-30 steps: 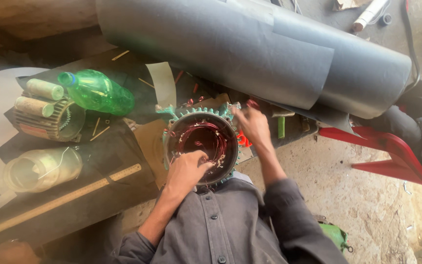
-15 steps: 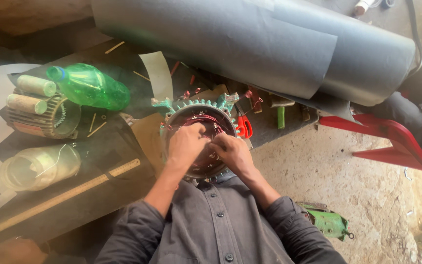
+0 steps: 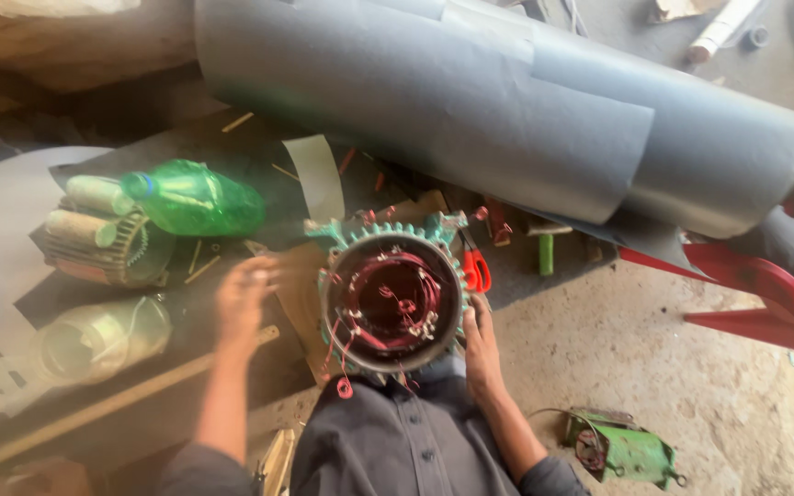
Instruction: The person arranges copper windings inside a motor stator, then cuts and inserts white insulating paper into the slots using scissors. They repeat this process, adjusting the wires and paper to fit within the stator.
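A round green motor stator [image 3: 391,303] with reddish copper windings inside stands upright in front of me. My right hand [image 3: 481,347] rests against its lower right rim, steadying it. My left hand [image 3: 243,294] is off to the left of the stator, blurred, hovering over the dark work surface with its fingers loosely apart and nothing visible in it. Loose red wire ends [image 3: 344,386] hang from the stator's lower edge.
A big roll of grey sheet [image 3: 507,110] lies across the back. A green plastic bottle [image 3: 197,199], a ribbed motor part with paper rolls [image 3: 103,241], a clear jar [image 3: 98,338] and a wooden stick [image 3: 130,395] sit at left. Red-handled scissors [image 3: 477,271], a small green motor [image 3: 622,448] and a red frame [image 3: 765,294] are at right.
Both hands were working inside the stator's windings. My left hand has since pulled away to the left, and my right hand has dropped to the stator's lower right rim.
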